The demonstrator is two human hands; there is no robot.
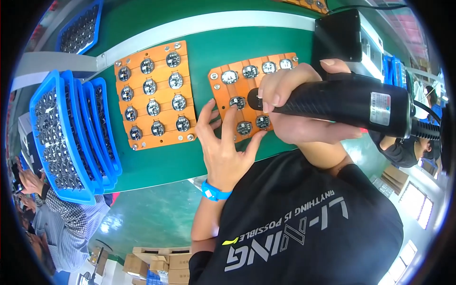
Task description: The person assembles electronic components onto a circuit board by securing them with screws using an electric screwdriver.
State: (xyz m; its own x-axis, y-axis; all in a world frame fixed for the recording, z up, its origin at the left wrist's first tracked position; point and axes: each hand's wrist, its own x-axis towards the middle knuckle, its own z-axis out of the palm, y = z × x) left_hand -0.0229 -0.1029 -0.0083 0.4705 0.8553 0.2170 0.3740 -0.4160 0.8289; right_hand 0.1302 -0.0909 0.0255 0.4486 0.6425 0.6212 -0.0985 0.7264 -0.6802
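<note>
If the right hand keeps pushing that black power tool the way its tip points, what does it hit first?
Probably a round component on the orange fixture board; the right hand aims the black tool there, though depth is unclear.

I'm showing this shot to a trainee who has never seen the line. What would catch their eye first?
Probably the bulky black power screwdriver at right centre, gripped in the right hand with its tip on an orange rectangular fixture plate of round circuit boards, which the left hand steadies. Next, a second orange plate of boards lying on the green belt, and the stack of bright blue plastic trays at far left.
</note>
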